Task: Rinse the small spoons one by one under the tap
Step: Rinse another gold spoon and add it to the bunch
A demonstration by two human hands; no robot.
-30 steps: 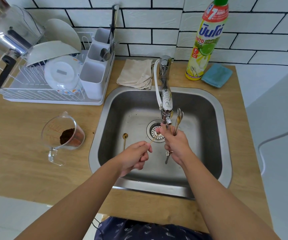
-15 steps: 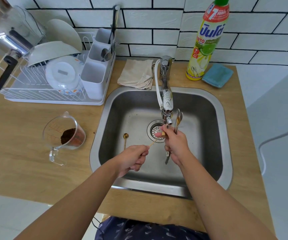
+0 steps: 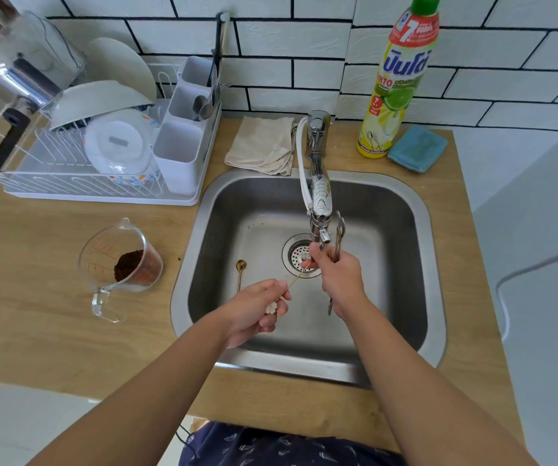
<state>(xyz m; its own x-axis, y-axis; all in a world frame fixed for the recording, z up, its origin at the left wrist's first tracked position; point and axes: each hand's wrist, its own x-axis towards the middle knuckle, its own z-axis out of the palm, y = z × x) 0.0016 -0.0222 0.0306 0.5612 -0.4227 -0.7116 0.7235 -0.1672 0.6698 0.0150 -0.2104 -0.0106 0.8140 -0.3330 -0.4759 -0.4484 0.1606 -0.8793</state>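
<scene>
Meanwhile, over the sink [image 3: 402, 338], the left hand [image 3: 257, 311] pinches a thin gold spoon [image 3: 296, 279] by its handle beneath the tap [image 3: 319, 210]; the right hand [image 3: 339, 274] clasps several more spoons [image 3: 338, 235]. Light, stiff and likely slippery when wet, each seems best gripped mid-handle.

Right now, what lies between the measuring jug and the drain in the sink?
In the head view, a gold spoon lies on the sink floor between the jug and drain.
</scene>
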